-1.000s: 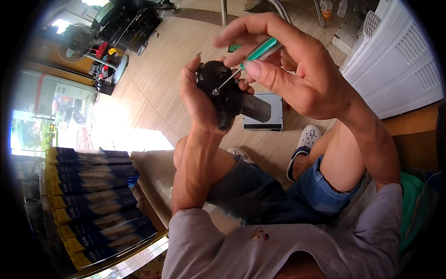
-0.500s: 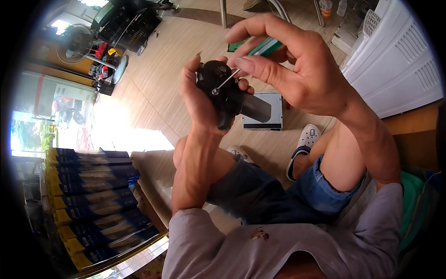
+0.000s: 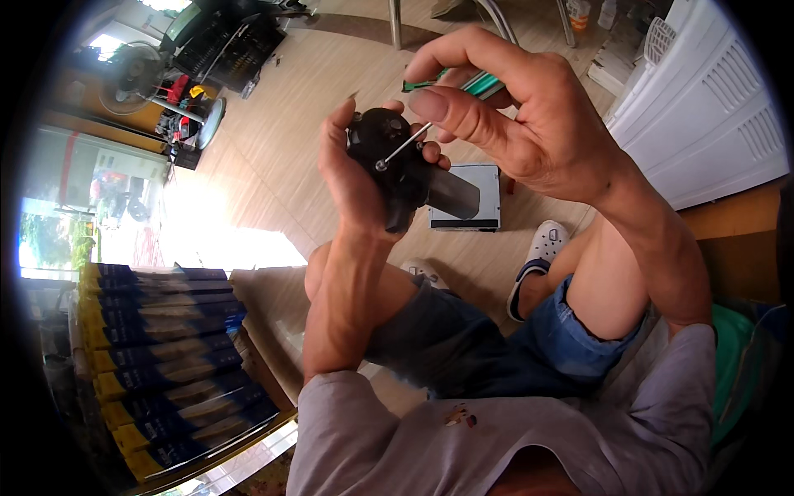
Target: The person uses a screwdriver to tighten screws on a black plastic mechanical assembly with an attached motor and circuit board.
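Observation:
My left hand (image 3: 354,192) is wrapped round a black device (image 3: 374,139) with a rounded, knobbly head and a dark grey block-like body (image 3: 453,193) reaching to the right; its exact kind I cannot make out. In my right hand (image 3: 542,124), thumb and fingers pinch a screwdriver with a green handle (image 3: 486,84). Its thin metal shaft (image 3: 407,146) slants down to the left, and the tip meets a screw spot on the black head. The fingers partly cover the handle. Both hands are held up above my knees.
Below on the floor lies a flat silver metal box (image 3: 484,178). Stacked blue and yellow boxes (image 3: 165,355) fill a shelf at the left. A white slatted panel (image 3: 719,99) stands at right, chair legs (image 3: 496,21) at the top, and a fan (image 3: 132,78) at upper left.
My right thumb and fingers have shifted along the screwdriver handle, the thumb now further left and higher. The screwdriver tip stays on the same spot; the left hand has barely moved.

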Motion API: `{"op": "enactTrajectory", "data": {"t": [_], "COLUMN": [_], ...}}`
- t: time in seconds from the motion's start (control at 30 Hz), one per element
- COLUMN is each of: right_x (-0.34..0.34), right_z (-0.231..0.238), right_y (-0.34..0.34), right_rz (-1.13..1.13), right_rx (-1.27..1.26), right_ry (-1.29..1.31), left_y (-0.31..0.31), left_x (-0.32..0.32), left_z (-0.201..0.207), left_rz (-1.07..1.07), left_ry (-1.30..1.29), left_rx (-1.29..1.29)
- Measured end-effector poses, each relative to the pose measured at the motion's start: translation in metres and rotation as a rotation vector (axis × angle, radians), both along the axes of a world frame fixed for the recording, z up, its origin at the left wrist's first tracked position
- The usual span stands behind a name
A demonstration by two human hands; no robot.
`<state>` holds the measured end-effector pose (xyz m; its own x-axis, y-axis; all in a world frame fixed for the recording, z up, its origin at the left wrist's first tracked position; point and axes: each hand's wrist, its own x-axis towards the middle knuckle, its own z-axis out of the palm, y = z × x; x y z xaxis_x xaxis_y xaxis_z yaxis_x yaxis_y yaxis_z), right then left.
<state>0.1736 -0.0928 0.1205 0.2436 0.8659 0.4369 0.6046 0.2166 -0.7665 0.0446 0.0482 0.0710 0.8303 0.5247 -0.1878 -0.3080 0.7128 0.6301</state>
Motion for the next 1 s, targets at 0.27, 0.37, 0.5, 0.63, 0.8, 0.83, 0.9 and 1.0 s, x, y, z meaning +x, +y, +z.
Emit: {"op": "enactTrajectory", "data": {"t": [0.27, 0.37, 0.5, 0.63, 0.8, 0.83, 0.9, 1.0], "right_x": [0.004, -0.001, 0.006, 0.006, 0.000, 0.001, 0.003, 0.004], "right_z": [-0.006, 0.008, -0.011, -0.009, 0.003, -0.005, -0.011, -0.011], "right_y": [0.000, -0.002, 0.004, 0.000, -0.003, 0.000, 0.002, 0.002], "right_rz": [0.068, -0.005, 0.067, 0.064, -0.005, 0.033, 0.071, 0.079], "right_rx": [0.144, -0.095, 0.264, 0.223, -0.093, 0.087, 0.266, 0.307], "right_ry": [-0.055, 0.053, -0.149, -0.170, 0.016, -0.052, -0.120, -0.183], "left_y": [0.000, 0.003, 0.000, -0.004, 0.000, -0.001, 0.000, -0.002], "left_x": [0.000, 0.001, 0.001, 0.001, 0.001, 0.001, 0.000, 0.000], "left_z": [0.001, -0.005, 0.001, 0.004, 0.001, 0.003, 0.002, 0.004], "left_rz": [-0.005, -0.025, -0.016, 0.061, -0.030, -0.032, -0.009, 0.013], "left_ry": [-0.031, 0.020, -0.019, 0.014, 0.013, 0.002, -0.016, -0.021], "left_rx": [-0.049, 0.032, -0.029, 0.028, 0.028, 0.012, -0.014, -0.028]}}
